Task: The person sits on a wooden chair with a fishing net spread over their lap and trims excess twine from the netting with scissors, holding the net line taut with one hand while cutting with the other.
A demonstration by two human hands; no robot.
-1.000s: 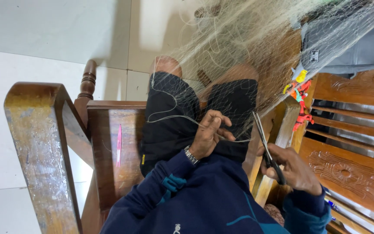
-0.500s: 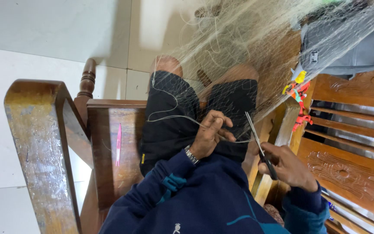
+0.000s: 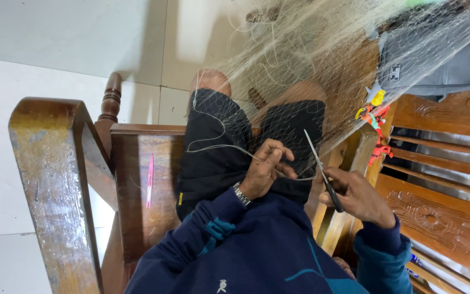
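While the person sits on a wooden bench with both knees up, a pale fishing net drapes over the lap and spreads away toward 12 to 2 o'clock. Left hand: fingers pinched together on a thin line of the net, held over the dark shorts; a loop of loose line runs from the pinch out toward 10 o'clock. Metal wristwatch on that wrist. Right hand: closed around the dark handles of a pair of scissors. Scissors' long axis runs from the handles at about 5 o'clock up to the tip at about 11 o'clock; tip points away from the body, just beside the left fingers. Blades look together or nearly so; cannot tell for certain. Pink pen lies on the bench seat at 9 o'clock of the left hand, well apart. Grey bag rests at 2 o'clock; bright floats hang beside it.
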